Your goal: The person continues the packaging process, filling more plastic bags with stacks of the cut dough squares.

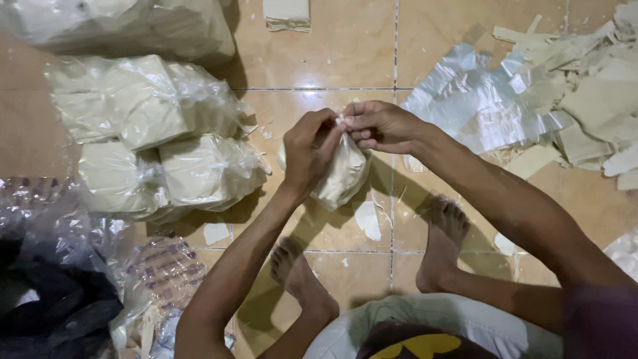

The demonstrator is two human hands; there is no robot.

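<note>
A small clear plastic bag (343, 178) packed with pale beige sheets hangs above the tiled floor. My left hand (310, 151) grips the bag's neck from the left, fingers curled around the twisted plastic. From the right, my right hand (380, 125) pinches the top of the same neck, touching the left hand's fingertips. The bag's knot is hidden under my fingers. My two bare feet (372, 256) rest on the floor below the bag.
Several filled, tied bags (156, 136) lie heaped at the left, with a larger bag (133, 23) behind. Empty clear plastic bags (475, 100) and loose beige sheets (591, 93) spread at the right. Crumpled plastic wrapping (73, 266) lies at lower left. Beige scraps dot the tiles.
</note>
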